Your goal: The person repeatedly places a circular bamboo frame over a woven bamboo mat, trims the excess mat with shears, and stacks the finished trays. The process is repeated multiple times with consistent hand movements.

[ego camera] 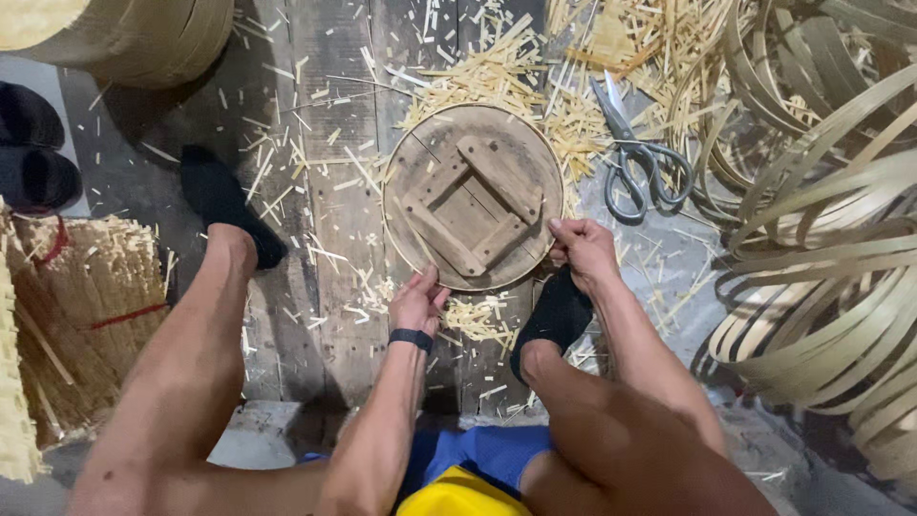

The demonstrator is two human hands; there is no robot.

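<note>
Hands at work over a round wooden form (473,196), lying flat on the dark plank floor (325,191) between two black-socked feet, its crossed wooden battens facing up. Left hand (417,301) pressing against the near rim, fingers curled onto the edge in a light pinch, a black wristband (411,337) sitting just below it; whether anything thin is caught between those fingers, impossible to tell. Right hand (583,250) closing on the rim at the lower right, fingers (565,234) bent tight as if pinching a narrow strip against the wood, the strip itself too slight to make out. Gripping from two sides apparently steadying the disc and keeping the edge within easy reach of a seated worker, knees spread wide and feet bracketing the piece. Steel scissors (635,158) resting just beyond the form to the right, handles pointing towards the worker, close enough for a quick grab. Pale bamboo offcuts (497,76) scattering thickly behind the disc and thinning out across the boards. Coiled bamboo strips (821,239) piling up at the right, near the working hand. Finished woven drum (143,38) standing at the upper left, well apart, and bundled slivers (86,306) tied with red cord lying beside the left leg.
</note>
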